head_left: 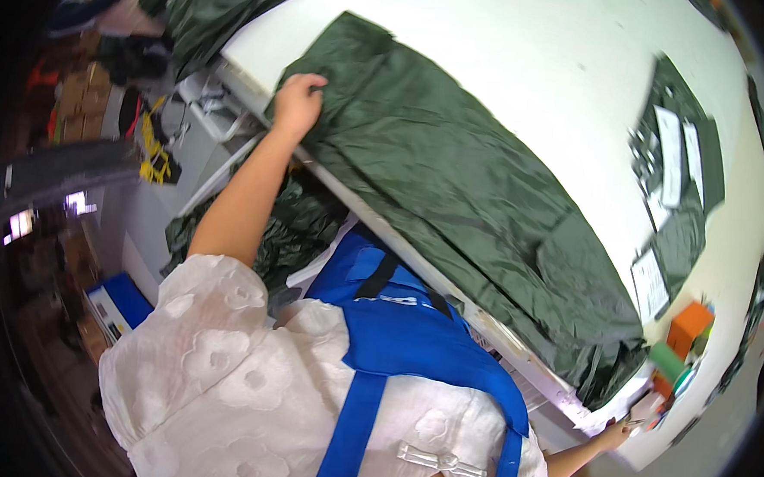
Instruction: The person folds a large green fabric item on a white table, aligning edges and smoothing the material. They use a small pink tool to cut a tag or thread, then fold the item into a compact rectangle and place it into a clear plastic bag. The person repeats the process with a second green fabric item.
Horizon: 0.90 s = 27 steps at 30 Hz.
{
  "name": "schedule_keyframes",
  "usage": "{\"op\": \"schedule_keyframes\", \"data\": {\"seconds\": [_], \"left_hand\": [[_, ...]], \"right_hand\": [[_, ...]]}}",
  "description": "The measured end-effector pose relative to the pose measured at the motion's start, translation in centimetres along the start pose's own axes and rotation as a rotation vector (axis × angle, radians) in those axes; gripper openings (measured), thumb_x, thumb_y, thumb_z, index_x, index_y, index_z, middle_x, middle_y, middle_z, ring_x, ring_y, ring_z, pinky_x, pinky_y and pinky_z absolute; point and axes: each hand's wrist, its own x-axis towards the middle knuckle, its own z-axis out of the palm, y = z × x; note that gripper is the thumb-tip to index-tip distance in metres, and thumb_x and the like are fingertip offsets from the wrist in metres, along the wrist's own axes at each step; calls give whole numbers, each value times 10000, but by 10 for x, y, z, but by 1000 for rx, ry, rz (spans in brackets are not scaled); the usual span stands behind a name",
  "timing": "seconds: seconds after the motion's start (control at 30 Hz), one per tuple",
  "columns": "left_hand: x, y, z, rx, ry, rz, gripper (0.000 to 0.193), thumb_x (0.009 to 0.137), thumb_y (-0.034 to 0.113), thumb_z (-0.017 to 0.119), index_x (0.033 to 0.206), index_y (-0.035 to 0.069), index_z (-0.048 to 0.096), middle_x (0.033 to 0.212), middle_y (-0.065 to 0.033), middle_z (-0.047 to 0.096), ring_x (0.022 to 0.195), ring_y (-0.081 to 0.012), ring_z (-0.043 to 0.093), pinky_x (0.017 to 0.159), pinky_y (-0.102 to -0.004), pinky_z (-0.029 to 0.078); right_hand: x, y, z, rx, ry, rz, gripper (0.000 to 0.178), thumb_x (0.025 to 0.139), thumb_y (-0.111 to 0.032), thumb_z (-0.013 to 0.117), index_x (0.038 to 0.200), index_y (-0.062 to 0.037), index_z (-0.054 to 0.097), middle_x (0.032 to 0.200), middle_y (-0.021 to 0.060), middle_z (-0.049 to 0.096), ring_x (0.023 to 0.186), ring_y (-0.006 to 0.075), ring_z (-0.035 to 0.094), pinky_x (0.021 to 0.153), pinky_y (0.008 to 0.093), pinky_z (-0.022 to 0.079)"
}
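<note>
A long piece of dark green, shiny fabric (pixel 455 165) lies folded and creased along the near edge of a white table (pixel 530 56). My left hand (pixel 298 109) is at its left end, fingers curled on the fabric's edge. Off to the far right, my right hand (pixel 616 435) reaches to the table corner beside the bunched end of the fabric. Its fingers are closed around something small that I cannot make out. Near that hand stand a green spool (pixel 667 361) and an orange box (pixel 690 325).
Dark green pieces with white paper labels (pixel 668 158) lie at the table's right side. More dark green fabric (pixel 212 14) is heaped at the upper left, and another heap (pixel 301 221) sits below the table edge. Cardboard boxes (pixel 82 102) are stacked at the left.
</note>
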Motion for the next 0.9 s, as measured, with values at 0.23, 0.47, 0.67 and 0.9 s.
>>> {"op": "schedule_keyframes", "data": {"seconds": [0.23, 0.47, 0.67, 0.9], "left_hand": [[5, 9, 10, -326, -137, -72, 440, 796, -23, 614, 1202, 145, 631, 911, -77, 550, 734, -200, 534, 703, -297, 465], [18, -2, 0, -474, -254, -77, 481, 775, -58, 555, 1219, 118, 612, 1072, -145, 568, 884, -287, 581, 802, -350, 485], [31, -2, -13, -234, -353, -37, 358, 761, 32, 633, 1115, 87, 648, 1094, -118, 561, 1017, -313, 557, 863, -375, 472], [45, -12, -7, -211, -154, 229, 213, 777, 136, 703, 989, 124, 694, 1223, -21, 572, 1164, -266, 497, 945, -420, 394]], "right_hand": [[-329, -420, 50, 678, -596, -581, 181, 809, -62, 510, 983, -75, 560, 813, -23, 477, 699, 85, 414, 638, 251, 369], [-625, -604, 143, 322, -927, -1564, 402, 721, -191, 740, 1102, -111, 638, 1041, 124, 663, 925, 314, 642, 780, 379, 519], [-653, -614, 167, 123, -892, -1629, 251, 766, -203, 703, 997, -113, 660, 971, 127, 663, 873, 305, 656, 740, 380, 529], [-641, -628, 181, 332, -1353, -1167, 148, 867, -147, 659, 890, -1, 661, 735, 70, 615, 669, 101, 543, 628, 281, 451]]}}
